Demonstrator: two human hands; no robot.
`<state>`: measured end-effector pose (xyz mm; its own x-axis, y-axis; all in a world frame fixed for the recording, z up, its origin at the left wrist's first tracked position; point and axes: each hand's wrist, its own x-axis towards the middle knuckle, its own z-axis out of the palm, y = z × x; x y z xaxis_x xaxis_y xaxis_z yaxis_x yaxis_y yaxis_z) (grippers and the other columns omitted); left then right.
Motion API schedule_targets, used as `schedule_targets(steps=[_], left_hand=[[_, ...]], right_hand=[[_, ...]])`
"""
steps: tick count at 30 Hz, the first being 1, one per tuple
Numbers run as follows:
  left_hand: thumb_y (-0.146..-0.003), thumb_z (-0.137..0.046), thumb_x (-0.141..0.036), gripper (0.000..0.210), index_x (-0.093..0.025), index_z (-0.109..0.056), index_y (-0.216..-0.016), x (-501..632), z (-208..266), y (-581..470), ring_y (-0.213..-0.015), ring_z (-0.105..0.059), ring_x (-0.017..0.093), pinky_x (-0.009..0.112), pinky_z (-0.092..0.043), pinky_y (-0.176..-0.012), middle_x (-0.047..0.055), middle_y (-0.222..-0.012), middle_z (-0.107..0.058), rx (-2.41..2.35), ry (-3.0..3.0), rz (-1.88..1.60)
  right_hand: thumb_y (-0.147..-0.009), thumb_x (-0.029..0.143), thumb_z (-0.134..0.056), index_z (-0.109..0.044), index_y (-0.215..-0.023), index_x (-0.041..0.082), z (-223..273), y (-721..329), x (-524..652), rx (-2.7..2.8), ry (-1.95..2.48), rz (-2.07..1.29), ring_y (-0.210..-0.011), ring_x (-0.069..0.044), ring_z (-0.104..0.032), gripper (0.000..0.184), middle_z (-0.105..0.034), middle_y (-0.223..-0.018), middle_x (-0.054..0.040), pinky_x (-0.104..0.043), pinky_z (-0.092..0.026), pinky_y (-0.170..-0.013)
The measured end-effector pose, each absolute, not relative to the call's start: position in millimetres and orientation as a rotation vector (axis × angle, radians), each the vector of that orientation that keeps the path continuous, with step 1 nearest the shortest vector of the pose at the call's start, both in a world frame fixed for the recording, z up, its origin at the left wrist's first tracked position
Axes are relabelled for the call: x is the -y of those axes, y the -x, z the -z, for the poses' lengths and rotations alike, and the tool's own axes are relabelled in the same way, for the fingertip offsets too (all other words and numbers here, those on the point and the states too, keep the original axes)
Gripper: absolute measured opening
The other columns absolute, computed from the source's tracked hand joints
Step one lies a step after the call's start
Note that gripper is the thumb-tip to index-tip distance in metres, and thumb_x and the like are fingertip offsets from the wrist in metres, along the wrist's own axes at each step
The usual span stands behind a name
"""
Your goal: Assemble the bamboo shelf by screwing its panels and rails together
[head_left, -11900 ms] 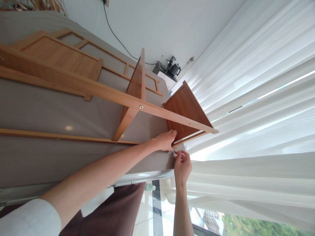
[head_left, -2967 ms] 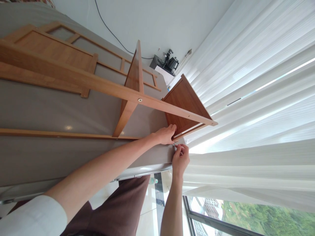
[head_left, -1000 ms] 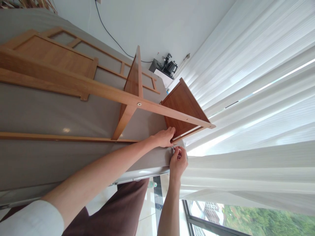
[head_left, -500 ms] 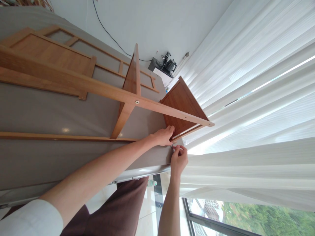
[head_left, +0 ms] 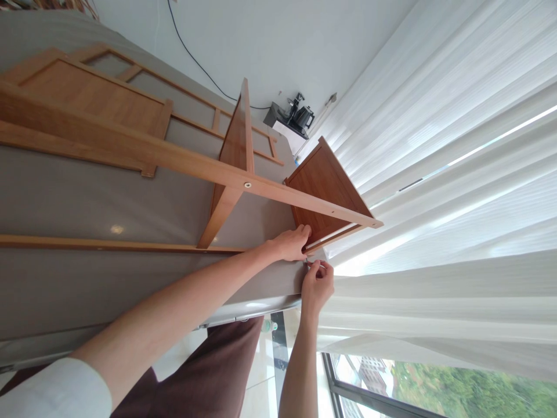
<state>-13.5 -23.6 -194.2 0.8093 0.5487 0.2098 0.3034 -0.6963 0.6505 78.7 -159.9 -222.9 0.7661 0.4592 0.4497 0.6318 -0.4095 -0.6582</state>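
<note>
A wooden shelf frame [head_left: 187,164] stands on its side, its upper rail running across to the right. Between its rails are a middle shelf panel [head_left: 235,136] and an end panel [head_left: 328,180]. My left hand [head_left: 292,242] is closed around the near lower corner of the frame, by the end panel. Just below that corner, my right hand [head_left: 318,283] pinches a thin dark rod [head_left: 307,262] pointed at the lower rail [head_left: 143,246]. The rod's tip and the spot it meets are too small to make out.
A loose wooden panel [head_left: 96,110] and a ladder-like wooden frame [head_left: 195,116] lie on the grey-covered surface [head_left: 174,212] behind. A black kettle [head_left: 303,118] stands on a small cabinet at the wall. White curtains [head_left: 435,244] hang at the right.
The whole view has shifted slightly, so the frame appears a little further right and lower. Both hands keep their places at the corner, with the right fingers still pinched.
</note>
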Motion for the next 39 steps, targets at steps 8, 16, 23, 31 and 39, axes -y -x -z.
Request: schedule_targets(steps=[8, 16, 23, 31, 39], left_hand=[[-0.076, -0.069, -0.036, 0.051, -0.019, -0.039, -0.114, 23.4, 194.0, 13.3, -0.091, -0.067, 0.026, 0.034, -0.05, -0.071, 0.013, -0.122, -0.058, -0.623, -2.374, -0.506], [-0.077, -0.066, -0.036, 0.048, -0.019, -0.039, -0.113, 23.6, 193.9, 13.6, -0.089, -0.067, 0.026, 0.035, -0.049, -0.069, 0.013, -0.121, -0.058, -0.63, -2.384, -0.516], [-0.077, -0.067, -0.037, 0.05, -0.019, -0.039, -0.114, 24.4, 191.1, 15.3, -0.092, -0.067, 0.026, 0.034, -0.049, -0.07, 0.013, -0.124, -0.057, -0.634, -2.376, -0.505], [-0.077, -0.068, -0.039, 0.05, -0.019, -0.039, -0.114, 23.2, 193.9, 13.6, -0.091, -0.067, 0.026, 0.034, -0.049, -0.07, 0.013, -0.123, -0.058, -0.62, -2.374, -0.511], [-0.077, -0.069, -0.039, 0.05, -0.019, -0.039, -0.113, 23.5, 193.3, 13.6, -0.09, -0.067, 0.025, 0.034, -0.048, -0.069, 0.013, -0.122, -0.058, -0.624, -2.367, -0.512]], right_hand=[[-0.091, 0.049, -0.049, -0.059, -0.099, 0.022, 220.5, -83.5, 158.3, 0.824, 2.085, 0.223, -0.077, -0.022, -0.068, 0.03, -0.074, -0.082, -0.0043, -0.032, -0.046, -0.075], [-0.093, 0.049, -0.047, -0.058, -0.101, 0.022, 221.4, -85.1, 160.2, 0.862, 2.062, 0.228, -0.076, -0.02, -0.068, 0.03, -0.075, -0.086, -0.0042, -0.031, -0.046, -0.074], [-0.094, 0.053, -0.045, -0.059, -0.101, 0.021, 221.3, -76.0, 162.0, 0.92, 2.046, 0.293, -0.07, -0.019, -0.065, 0.035, -0.074, -0.085, -0.0055, -0.029, -0.045, -0.07], [-0.095, 0.053, -0.042, -0.065, -0.103, 0.02, 222.7, -74.1, 165.4, 0.997, 2.056, 0.35, -0.065, -0.018, -0.061, 0.041, -0.073, -0.088, -0.0067, -0.028, -0.043, -0.066], [-0.095, 0.055, -0.042, -0.067, -0.104, 0.02, 222.9, -73.0, 164.7, 1.03, 2.049, 0.323, -0.07, -0.018, -0.063, 0.044, -0.073, -0.088, -0.0067, -0.028, -0.043, -0.067]])
